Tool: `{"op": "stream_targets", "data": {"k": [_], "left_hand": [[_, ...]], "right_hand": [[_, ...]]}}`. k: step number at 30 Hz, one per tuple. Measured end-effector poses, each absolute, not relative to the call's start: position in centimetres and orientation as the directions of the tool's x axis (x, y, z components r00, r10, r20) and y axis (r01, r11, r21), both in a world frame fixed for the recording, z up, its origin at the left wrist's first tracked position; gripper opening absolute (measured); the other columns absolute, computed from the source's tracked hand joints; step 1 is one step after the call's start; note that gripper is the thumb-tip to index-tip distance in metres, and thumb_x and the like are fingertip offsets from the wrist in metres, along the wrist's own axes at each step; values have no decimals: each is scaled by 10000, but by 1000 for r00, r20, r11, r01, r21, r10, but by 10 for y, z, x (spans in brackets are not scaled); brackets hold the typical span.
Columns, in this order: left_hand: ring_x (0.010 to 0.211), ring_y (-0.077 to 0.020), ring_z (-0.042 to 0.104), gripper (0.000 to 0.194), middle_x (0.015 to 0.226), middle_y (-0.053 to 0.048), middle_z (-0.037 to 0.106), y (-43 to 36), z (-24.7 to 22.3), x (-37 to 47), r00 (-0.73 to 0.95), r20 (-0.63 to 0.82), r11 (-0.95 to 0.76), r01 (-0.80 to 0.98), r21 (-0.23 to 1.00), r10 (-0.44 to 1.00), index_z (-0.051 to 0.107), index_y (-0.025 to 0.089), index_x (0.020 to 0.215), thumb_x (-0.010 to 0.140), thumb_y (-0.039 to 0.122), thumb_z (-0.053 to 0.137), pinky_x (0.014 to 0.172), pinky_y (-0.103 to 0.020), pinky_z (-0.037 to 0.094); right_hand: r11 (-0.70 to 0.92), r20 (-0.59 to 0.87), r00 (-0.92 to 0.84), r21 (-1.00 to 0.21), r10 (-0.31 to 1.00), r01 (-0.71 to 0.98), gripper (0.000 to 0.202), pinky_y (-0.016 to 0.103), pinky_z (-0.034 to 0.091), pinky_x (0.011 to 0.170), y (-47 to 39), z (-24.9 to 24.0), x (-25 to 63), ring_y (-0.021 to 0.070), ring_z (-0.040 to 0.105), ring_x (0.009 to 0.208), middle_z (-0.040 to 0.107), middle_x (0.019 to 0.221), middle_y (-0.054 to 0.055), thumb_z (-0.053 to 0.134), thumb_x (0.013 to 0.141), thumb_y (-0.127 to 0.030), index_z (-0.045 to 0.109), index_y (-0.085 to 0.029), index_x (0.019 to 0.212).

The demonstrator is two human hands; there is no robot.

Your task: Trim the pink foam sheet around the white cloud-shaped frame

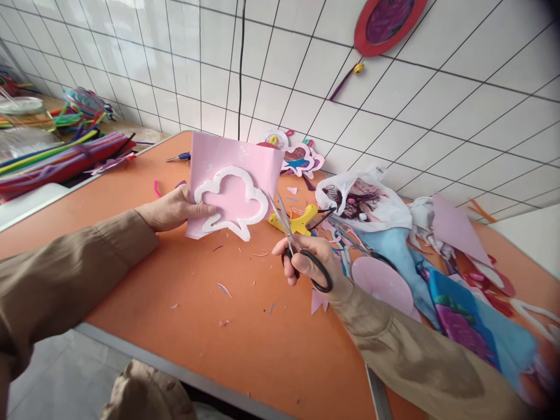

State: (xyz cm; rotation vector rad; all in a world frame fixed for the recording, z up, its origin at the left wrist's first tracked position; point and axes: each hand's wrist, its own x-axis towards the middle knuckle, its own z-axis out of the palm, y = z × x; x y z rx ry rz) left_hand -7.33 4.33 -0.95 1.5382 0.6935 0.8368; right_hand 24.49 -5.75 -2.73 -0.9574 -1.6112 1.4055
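My left hand (pixel 175 209) grips the lower left edge of a pink sheet (pixel 236 153), thumb in front. A white cloud-shaped outline (pixel 258 205) lies on the sheet's face, with pink showing through its middle. In my right hand (pixel 312 259) are scissors with black handles (pixel 321 271), my fingers through the loops. Their blades are parted and point up and left, with the tips at the right edge of the sheet. Behind the scissors, a yellow glue gun (pixel 301 221) rests on the table.
The orange table (pixel 188 309) carries small paper scraps. To the right are a white plastic bag (pixel 394 204), a pink disc (pixel 382 283), blue cloth and a second pair of scissors. Pipe cleaners (pixel 65 157) lie at the far left. A small screwdriver (pixel 179 157) lies behind the sheet.
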Motion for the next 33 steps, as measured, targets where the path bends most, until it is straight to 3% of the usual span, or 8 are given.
{"op": "stream_targets", "data": {"k": [8,13,17,21,25,33], "left_hand": [[715,-176,676,435,737,-67,757,44,-12,-76,564,139,-195,40,980,814,828,146,762,784,560,962,656,-241,567],[701,-169,661,449,727,-61,744,43,-10,-76,587,133,-202,52,978,798,815,142,763,798,569,948,673,-247,570],[706,-161,657,451,728,-55,741,42,-8,-74,586,120,-182,47,982,802,818,142,769,770,566,971,653,-227,565],[683,-163,666,439,690,-53,727,41,-7,-71,608,129,-134,-38,990,783,800,144,723,779,544,972,659,-243,580],[694,-178,694,393,728,-66,756,39,-7,-69,625,105,-69,-81,994,773,823,141,771,754,490,1002,690,-273,609],[725,-187,746,430,765,-61,788,36,1,-71,692,-94,114,17,993,715,806,91,818,659,394,1067,700,-262,642]], "right_hand": [[27,-7,-437,-997,899,71,676,219,412,410,-54,-18,248,121,585,427,632,577,-16,780,791,-812,658,-163,936],[63,39,-442,-997,896,40,631,216,358,405,-54,-18,251,114,565,427,629,578,-7,739,858,-767,682,-147,963],[102,82,-399,-994,913,28,641,245,413,424,-54,-12,254,129,567,436,630,588,-5,754,828,-785,689,-158,944],[152,83,-328,-970,941,192,675,273,494,488,-48,-1,262,131,586,476,619,617,-15,804,771,-820,691,-170,913],[187,49,-368,-918,929,350,704,304,538,586,-41,8,270,158,640,590,648,716,13,795,773,-841,719,-167,959],[158,-158,-551,-862,819,482,844,266,343,544,-38,18,284,110,455,589,517,663,-36,809,705,-880,758,-110,1049]]}}
